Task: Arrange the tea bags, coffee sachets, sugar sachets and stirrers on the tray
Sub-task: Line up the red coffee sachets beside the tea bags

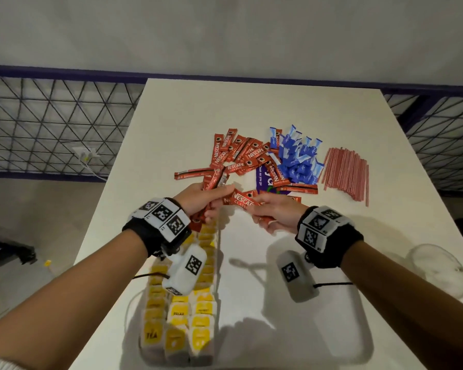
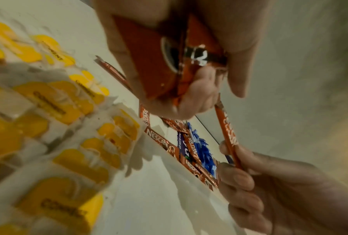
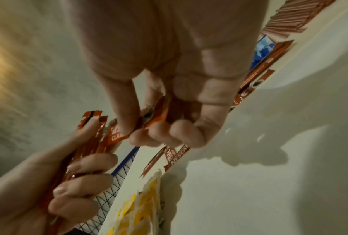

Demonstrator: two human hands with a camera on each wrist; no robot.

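My left hand grips a bundle of red coffee sachets above the tray's far end. My right hand pinches one more coffee sachet and holds it against that bundle. The left wrist view shows the gripped bundle and the single sachet. Yellow tea bags fill the left side of the clear tray. On the table beyond lie loose coffee sachets, blue sugar sachets and a heap of pink stirrers.
A purple packet lies under the coffee pile. A clear round lid sits at the table's right edge. Wire mesh fencing runs behind and beside the white table.
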